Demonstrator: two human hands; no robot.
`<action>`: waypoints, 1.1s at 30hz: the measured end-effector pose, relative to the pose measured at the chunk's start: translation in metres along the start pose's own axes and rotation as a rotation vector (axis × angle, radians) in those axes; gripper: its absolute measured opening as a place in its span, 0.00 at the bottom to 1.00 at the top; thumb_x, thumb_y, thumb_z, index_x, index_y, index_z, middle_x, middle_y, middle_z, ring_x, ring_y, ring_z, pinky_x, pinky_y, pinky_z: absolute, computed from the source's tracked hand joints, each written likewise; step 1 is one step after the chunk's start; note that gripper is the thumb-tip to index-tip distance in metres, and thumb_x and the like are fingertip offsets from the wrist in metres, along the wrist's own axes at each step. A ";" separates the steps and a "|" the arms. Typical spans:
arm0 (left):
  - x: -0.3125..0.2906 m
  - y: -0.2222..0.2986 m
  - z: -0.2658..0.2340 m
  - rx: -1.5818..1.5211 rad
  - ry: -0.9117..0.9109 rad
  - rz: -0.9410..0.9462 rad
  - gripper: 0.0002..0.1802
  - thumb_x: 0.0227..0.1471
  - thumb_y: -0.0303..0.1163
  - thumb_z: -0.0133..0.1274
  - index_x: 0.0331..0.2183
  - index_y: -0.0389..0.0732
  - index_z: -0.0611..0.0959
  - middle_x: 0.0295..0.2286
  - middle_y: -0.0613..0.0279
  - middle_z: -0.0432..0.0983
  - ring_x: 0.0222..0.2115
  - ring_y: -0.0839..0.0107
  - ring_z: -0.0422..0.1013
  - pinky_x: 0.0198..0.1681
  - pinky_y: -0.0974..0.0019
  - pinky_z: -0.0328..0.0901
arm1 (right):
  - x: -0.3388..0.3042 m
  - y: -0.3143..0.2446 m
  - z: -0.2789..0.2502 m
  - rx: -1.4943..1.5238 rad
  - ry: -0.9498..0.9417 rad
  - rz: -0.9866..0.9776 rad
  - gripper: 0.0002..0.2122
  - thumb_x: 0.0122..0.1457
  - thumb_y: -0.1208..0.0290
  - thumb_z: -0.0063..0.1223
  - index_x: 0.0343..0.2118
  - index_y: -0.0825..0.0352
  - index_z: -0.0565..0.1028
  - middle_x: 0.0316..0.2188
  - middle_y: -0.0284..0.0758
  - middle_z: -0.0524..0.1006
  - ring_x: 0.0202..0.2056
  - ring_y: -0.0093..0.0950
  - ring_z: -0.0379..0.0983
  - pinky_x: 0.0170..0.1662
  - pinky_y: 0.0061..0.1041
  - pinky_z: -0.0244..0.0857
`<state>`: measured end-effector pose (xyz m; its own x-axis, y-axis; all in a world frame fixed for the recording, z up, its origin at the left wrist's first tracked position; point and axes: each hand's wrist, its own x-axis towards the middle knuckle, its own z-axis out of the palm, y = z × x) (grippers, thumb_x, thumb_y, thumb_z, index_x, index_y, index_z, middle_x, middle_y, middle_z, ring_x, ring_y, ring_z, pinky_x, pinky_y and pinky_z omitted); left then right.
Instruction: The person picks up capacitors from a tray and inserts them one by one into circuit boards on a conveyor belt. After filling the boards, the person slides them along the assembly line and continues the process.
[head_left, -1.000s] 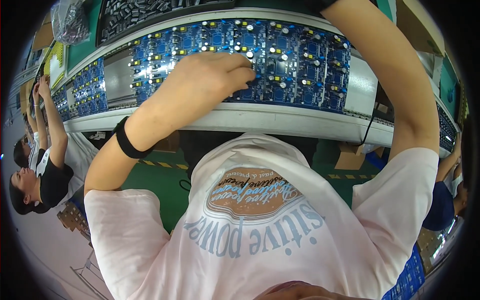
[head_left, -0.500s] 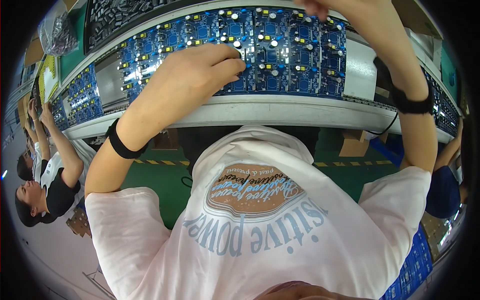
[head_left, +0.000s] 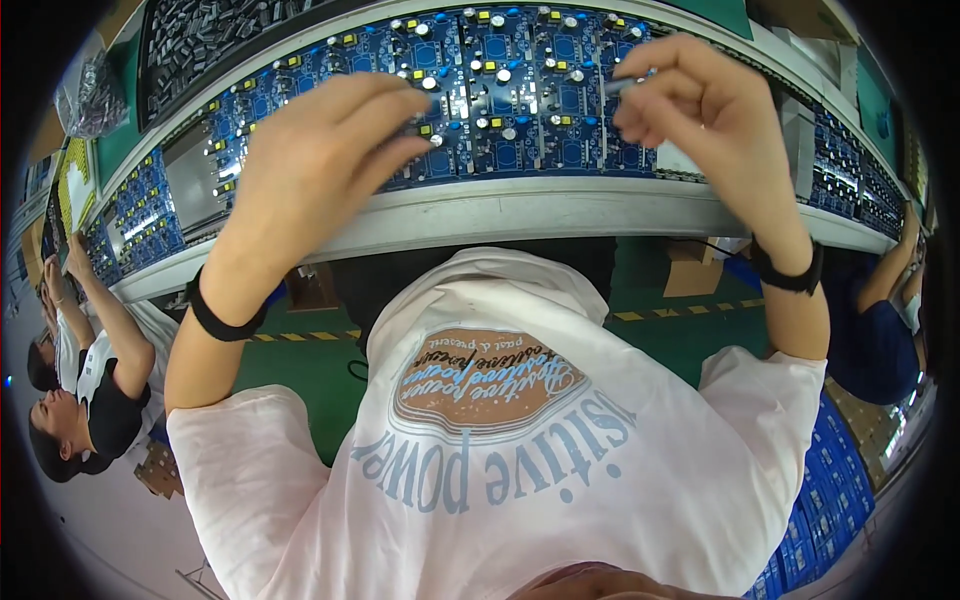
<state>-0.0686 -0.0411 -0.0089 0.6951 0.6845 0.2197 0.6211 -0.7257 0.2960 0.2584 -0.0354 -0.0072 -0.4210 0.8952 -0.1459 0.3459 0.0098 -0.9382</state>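
Blue circuit boards (head_left: 500, 155) lie face up in a joined panel just beyond the pale rail (head_left: 480, 210), parts upward. The panel's long axis runs left to right along that rail, bending with the lens so that its left end slants down; white round-topped parts and yellow blocks stand across it in rows.

Both sets of fingers are over the panel, on its far side from the rail. Those of the left hand (head_left: 320, 150) point rightward, thumb and forefinger parted with board between them; whether they touch it is unclear. Those of the right hand (head_left: 715, 115) are curled and point leftward, above the panel's right part. Beside their tips shows a small grey piece (head_left: 619, 88), too blurred to tell whether it is gripped.

Well beyond the rail's left part sits a black tray (head_left: 143, 100) of dark components (head_left: 215, 45), with a clear bag (head_left: 95, 95) farther left.
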 end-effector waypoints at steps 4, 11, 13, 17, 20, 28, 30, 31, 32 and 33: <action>-0.020 -0.007 -0.008 0.031 0.049 -0.091 0.16 0.49 0.33 0.67 0.41 0.43 0.84 0.40 0.62 0.81 0.38 0.59 0.79 0.38 0.60 0.73 | -0.013 0.001 0.022 -0.505 0.039 -0.132 0.09 0.60 0.76 0.63 0.44 0.64 0.80 0.20 0.27 0.73 0.20 0.15 0.63 0.24 0.17 0.58; -0.065 0.013 0.003 0.021 0.084 -0.285 0.24 0.48 0.31 0.67 0.48 0.41 0.83 0.50 0.57 0.78 0.46 0.53 0.76 0.48 0.57 0.71 | -0.017 0.008 0.030 -0.671 0.039 -0.125 0.11 0.59 0.75 0.65 0.45 0.63 0.81 0.16 0.29 0.67 0.17 0.18 0.60 0.22 0.19 0.55; -0.077 0.010 0.005 0.015 0.097 -0.334 0.25 0.49 0.31 0.67 0.50 0.41 0.82 0.51 0.56 0.77 0.48 0.53 0.75 0.49 0.57 0.70 | -0.019 0.010 0.030 -0.662 0.052 -0.117 0.11 0.59 0.75 0.65 0.45 0.63 0.81 0.15 0.29 0.67 0.17 0.19 0.59 0.22 0.20 0.55; -0.089 0.007 0.007 -0.013 0.134 -0.437 0.27 0.51 0.29 0.65 0.53 0.40 0.80 0.54 0.53 0.74 0.51 0.52 0.73 0.52 0.57 0.69 | -0.017 0.010 0.031 -0.660 0.063 -0.092 0.10 0.59 0.74 0.65 0.44 0.63 0.81 0.15 0.30 0.67 0.16 0.19 0.60 0.21 0.20 0.55; -0.091 0.001 0.005 -0.013 0.143 -0.476 0.27 0.51 0.28 0.65 0.53 0.40 0.79 0.54 0.53 0.75 0.49 0.51 0.74 0.51 0.56 0.70 | -0.014 0.010 0.030 -0.738 0.053 -0.169 0.10 0.58 0.73 0.66 0.43 0.63 0.81 0.15 0.31 0.69 0.16 0.22 0.63 0.21 0.23 0.57; -0.093 -0.007 -0.008 -0.057 0.210 -0.468 0.22 0.51 0.35 0.65 0.48 0.40 0.81 0.49 0.54 0.78 0.46 0.52 0.76 0.48 0.55 0.72 | -0.010 -0.003 0.041 -0.853 0.085 -0.268 0.08 0.57 0.75 0.65 0.39 0.63 0.79 0.15 0.34 0.67 0.16 0.32 0.66 0.22 0.32 0.58; -0.089 -0.008 -0.014 -0.096 0.254 -0.422 0.20 0.51 0.33 0.66 0.46 0.40 0.82 0.47 0.54 0.79 0.44 0.53 0.77 0.47 0.56 0.72 | -0.016 -0.007 0.040 -0.869 0.084 -0.212 0.08 0.58 0.76 0.64 0.39 0.64 0.77 0.16 0.36 0.68 0.17 0.33 0.67 0.22 0.32 0.59; -0.084 -0.008 -0.015 -0.120 0.281 -0.391 0.18 0.51 0.33 0.66 0.45 0.40 0.83 0.46 0.54 0.80 0.44 0.53 0.77 0.46 0.56 0.72 | -0.018 -0.006 0.038 -0.874 0.099 -0.226 0.08 0.58 0.76 0.64 0.39 0.64 0.77 0.16 0.36 0.68 0.17 0.33 0.67 0.22 0.32 0.59; -0.083 -0.010 -0.019 -0.108 0.292 -0.378 0.18 0.51 0.33 0.66 0.45 0.40 0.83 0.46 0.54 0.80 0.44 0.53 0.77 0.46 0.56 0.72 | -0.020 -0.004 0.037 -0.864 0.093 -0.208 0.08 0.57 0.76 0.64 0.39 0.64 0.77 0.16 0.36 0.69 0.17 0.34 0.67 0.22 0.33 0.60; -0.085 -0.012 -0.027 -0.098 0.300 -0.402 0.17 0.51 0.32 0.66 0.44 0.40 0.83 0.45 0.54 0.81 0.44 0.53 0.77 0.46 0.56 0.72 | -0.021 -0.001 0.036 -0.856 0.090 -0.188 0.08 0.57 0.76 0.64 0.38 0.64 0.77 0.16 0.37 0.69 0.17 0.35 0.68 0.23 0.34 0.60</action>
<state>-0.1449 -0.0885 -0.0065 0.2645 0.9084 0.3237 0.7710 -0.4008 0.4949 0.2369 -0.0697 -0.0141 -0.4795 0.8763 0.0466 0.8021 0.4592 -0.3819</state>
